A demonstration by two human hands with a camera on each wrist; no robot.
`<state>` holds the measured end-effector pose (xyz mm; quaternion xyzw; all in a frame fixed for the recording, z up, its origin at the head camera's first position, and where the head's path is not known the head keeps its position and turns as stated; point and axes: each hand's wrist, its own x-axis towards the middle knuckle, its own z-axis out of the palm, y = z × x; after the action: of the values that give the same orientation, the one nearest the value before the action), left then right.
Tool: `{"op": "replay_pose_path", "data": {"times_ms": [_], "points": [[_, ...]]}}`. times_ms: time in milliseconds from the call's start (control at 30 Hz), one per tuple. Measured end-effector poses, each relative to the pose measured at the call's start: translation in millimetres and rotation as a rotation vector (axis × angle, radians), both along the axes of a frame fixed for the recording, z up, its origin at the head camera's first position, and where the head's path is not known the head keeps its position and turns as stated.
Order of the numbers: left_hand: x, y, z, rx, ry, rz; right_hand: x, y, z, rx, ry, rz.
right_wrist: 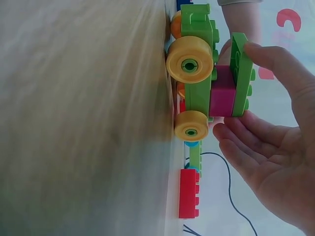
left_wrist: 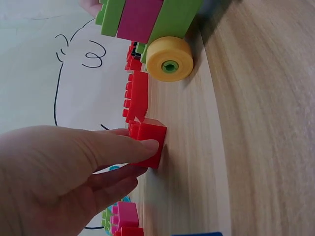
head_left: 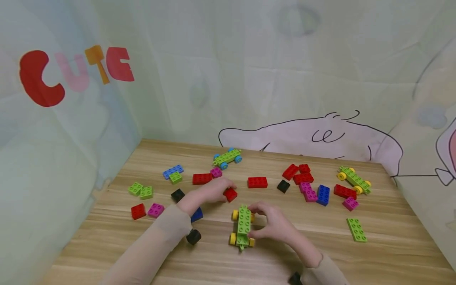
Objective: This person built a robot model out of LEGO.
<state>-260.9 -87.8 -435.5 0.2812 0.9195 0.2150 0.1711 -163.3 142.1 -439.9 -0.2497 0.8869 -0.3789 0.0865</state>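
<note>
My left hand (head_left: 215,190) pinches a small red brick (head_left: 230,194) between thumb and fingers, low over the wooden table. To its right and nearer to me stands a toy car (head_left: 244,222) with a green base and yellow wheels (right_wrist: 190,60). A magenta brick (right_wrist: 222,91) on its base carries a light green plate (right_wrist: 241,78), studs up. My right hand (head_left: 274,222) spans this plate lengthwise, thumb at its near end and fingertips at its far end. The palm stays off to the car's right.
Behind the hands lie red bricks (head_left: 257,182) and a green car with blue wheels (head_left: 228,158). At right are a yellow-wheeled green car (head_left: 354,180), a blue brick (head_left: 323,195) and a green plate (head_left: 356,230). Black pieces (head_left: 194,236) and green bricks (head_left: 146,192) lie at left.
</note>
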Motion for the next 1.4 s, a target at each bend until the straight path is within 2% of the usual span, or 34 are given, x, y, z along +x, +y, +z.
{"op": "replay_pose_path", "data": {"times_ms": [367,633,767,1100,1233,1400], "points": [[3.2,1.5,0.8,-0.030,0.066,-0.021,-0.5,0.0,0.2,-0.008,0.002,0.013],[9.5,-0.7,14.2,0.031,0.073,0.077,0.6,0.1,1.5,-0.003,-0.004,0.021],[13.8,-2.5,22.5,0.059,0.089,0.094,1.0,0.2,1.6,-0.007,0.003,0.028],[35.9,-2.9,43.9,0.189,0.152,0.060,0.3,3.5,2.8,-0.006,0.014,0.022],[42.8,-2.0,45.9,0.230,0.170,0.027,-0.9,4.6,5.5,-0.062,0.030,-0.010],[49.8,1.8,45.1,0.279,0.158,0.012,-3.4,3.6,11.2,-0.140,0.108,-0.059]]}}
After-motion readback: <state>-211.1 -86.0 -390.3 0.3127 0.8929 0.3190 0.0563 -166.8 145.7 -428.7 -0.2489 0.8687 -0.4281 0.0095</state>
